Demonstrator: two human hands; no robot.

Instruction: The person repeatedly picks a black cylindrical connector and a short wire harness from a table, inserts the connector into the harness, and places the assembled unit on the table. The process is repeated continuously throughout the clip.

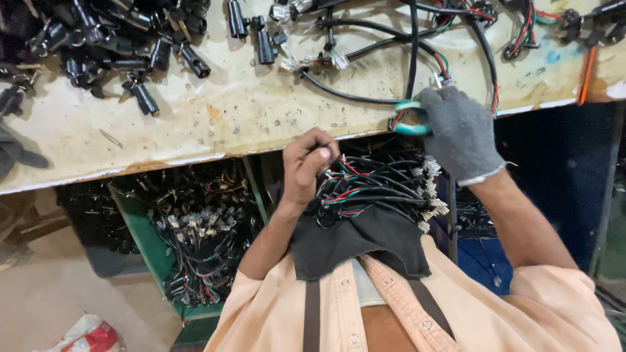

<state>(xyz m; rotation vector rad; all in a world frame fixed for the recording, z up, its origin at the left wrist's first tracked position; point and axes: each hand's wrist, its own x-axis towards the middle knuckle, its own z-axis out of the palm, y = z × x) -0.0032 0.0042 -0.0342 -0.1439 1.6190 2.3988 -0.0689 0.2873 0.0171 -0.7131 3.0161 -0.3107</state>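
Observation:
My right hand [460, 132], in a grey knit glove, grips a tool with teal handles [411, 117] at the front edge of the worn workbench [228, 124]. The tool's jaws sit by a black cable [352, 98] with red and green wires. My bare left hand [306, 166] is closed just below the bench edge, fingertips pinched at a bundle of black, red and green wire harnesses [378, 192]. That bundle lies on a dark cloth [365, 241] in my lap. I cannot tell whether the left fingers hold a wire.
A heap of black plug-like parts [111, 45] covers the bench's far left. More cables and white connectors [339, 60] lie across its middle and right. Under the bench a green bin [147, 241] holds several finished harnesses. A blue crate [486, 261] stands at right.

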